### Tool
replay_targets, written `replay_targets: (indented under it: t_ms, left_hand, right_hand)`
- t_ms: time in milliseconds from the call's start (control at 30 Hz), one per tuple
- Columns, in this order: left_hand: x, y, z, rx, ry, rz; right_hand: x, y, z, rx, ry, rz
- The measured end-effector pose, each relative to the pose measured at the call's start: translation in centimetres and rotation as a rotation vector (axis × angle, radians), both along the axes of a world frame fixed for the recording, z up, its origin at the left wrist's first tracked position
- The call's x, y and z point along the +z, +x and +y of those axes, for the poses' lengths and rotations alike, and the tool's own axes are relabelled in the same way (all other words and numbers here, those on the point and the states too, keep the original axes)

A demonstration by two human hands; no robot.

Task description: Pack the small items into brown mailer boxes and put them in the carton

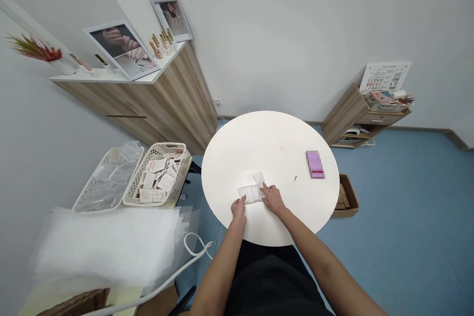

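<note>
Left of the table (270, 143), a bulky clear plastic sheet (103, 247) sits nearest, with a white cable (194, 247) looping off it. Beyond the sheet, also left of the table, lie a perforated tray (107, 180) holding clear plastic and a beige basket (157, 175) crammed with paper packets.

On the table's near edge lies a folded white cloth (252, 190), probably soft, though the material is hard to tell from here. The left hand (239, 207) has its fingers bunched at the cloth's near corner; whether they pinch it, I cannot tell. The right hand (273, 199) lies flatter, fingers slightly spread and pressing on the cloth's right side, not pinching. The hands are close but apart.

Right of the cloth, on the table, lies a pink packet (315, 164), its print blurred. Right of the table, a cardboard box (344, 197) sits on the floor.

Uneven pressure could skew the folds, and the cloth sits close enough to the edge that it could slip off.
</note>
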State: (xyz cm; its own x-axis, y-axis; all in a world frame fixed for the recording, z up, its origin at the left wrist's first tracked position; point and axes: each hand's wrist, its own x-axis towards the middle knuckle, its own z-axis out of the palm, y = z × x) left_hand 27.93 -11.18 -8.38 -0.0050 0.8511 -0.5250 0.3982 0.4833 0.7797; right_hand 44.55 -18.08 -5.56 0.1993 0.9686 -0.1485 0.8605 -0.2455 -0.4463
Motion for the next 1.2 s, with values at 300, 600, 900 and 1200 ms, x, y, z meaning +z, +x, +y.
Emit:
replay_targets:
  t_ms: [300,600,900,1200]
  left_hand:
    - [1.9,3.8,-0.3,-0.152,0.222,-0.082]
    - [2.3,4.2,-2.0,-0.649,0.646,0.118]
    - [3.1,1.1,0.0,-1.254,0.878,0.369]
    - [2.7,2.6,3.4,-1.387,0.793,0.26]
  right_hand:
    - [-0.4,0.4,0.2,-0.052,0.033,0.096]
    - [-0.1,0.8,0.7,-0.032,0.029,0.137]
    - [-0.3,1.7,-1.5,0.197,0.208,0.161]
    - [-0.3,2.9,-0.7,0.269,0.115,0.109]
